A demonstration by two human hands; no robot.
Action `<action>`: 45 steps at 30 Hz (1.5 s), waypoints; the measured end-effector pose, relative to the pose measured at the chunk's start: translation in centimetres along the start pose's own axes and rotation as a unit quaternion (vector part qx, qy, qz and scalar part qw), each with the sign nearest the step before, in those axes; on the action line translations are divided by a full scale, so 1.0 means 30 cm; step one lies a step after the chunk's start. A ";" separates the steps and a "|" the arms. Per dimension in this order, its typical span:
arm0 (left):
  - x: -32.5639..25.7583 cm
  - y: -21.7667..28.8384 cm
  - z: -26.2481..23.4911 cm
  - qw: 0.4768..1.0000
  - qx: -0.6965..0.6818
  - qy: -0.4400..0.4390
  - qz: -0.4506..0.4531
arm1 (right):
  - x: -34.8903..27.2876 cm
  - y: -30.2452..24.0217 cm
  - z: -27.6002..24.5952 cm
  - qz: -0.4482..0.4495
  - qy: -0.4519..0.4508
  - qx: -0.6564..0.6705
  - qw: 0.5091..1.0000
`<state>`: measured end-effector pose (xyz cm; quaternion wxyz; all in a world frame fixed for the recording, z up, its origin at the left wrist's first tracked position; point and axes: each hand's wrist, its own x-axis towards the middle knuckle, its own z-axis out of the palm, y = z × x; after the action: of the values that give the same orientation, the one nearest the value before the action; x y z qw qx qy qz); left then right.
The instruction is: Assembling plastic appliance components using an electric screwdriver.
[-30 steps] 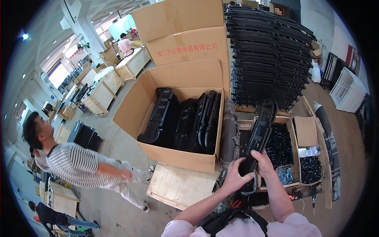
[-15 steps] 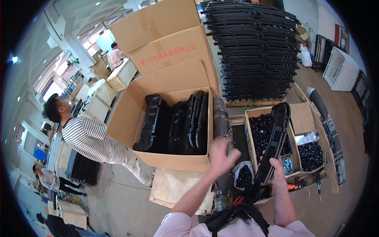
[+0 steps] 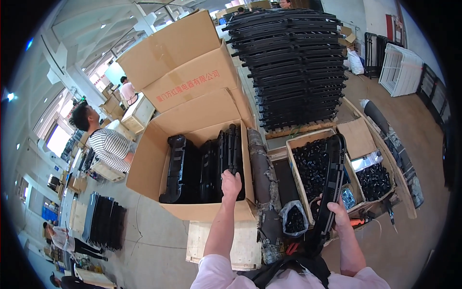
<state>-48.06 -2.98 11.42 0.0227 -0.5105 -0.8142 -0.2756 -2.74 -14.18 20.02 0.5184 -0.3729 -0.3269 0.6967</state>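
My right hand (image 3: 340,215) is closed around the lower half of a long black plastic panel (image 3: 333,166) with rounded ends and ribs. It holds the panel upright over the parts bins. My left hand (image 3: 231,185) reaches into the cardboard box (image 3: 185,212), its fingers bent over one of the black plastic panels (image 3: 232,149) standing at the box's right side. The fingertips are partly hidden against the dark plastic. More such panels (image 3: 179,168) stand on edge further left in the box.
A wooden bin of small black parts (image 3: 308,164) and a bag of parts (image 3: 293,219) lie at right. An orange-handled tool (image 3: 357,222) lies near me. Behind rises a tall stack of black frames (image 3: 293,72). A person in a striped top (image 3: 111,147) stands at left.
My left hand has moved left and into the box, onto a panel there. My right hand still holds its panel. The view has shifted, and the person in stripes now appears further back.
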 end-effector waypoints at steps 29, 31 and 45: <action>-0.043 -0.027 -0.020 0.975 0.040 -0.215 -0.027 | -0.017 -0.210 -0.233 -0.021 0.007 -0.064 0.998; -0.047 -0.030 -0.052 0.977 0.016 -0.207 -0.045 | -0.037 -0.258 -0.269 -0.014 -0.002 -0.083 0.996; -0.156 0.051 0.024 0.991 0.062 -0.053 -0.111 | 0.032 -0.526 -0.572 -0.064 -0.010 -0.255 0.965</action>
<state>-44.36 -5.98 9.96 -0.0196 -0.4287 -0.8812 -0.1985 19.37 -8.14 24.41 0.4467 -0.4642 -0.5219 0.5591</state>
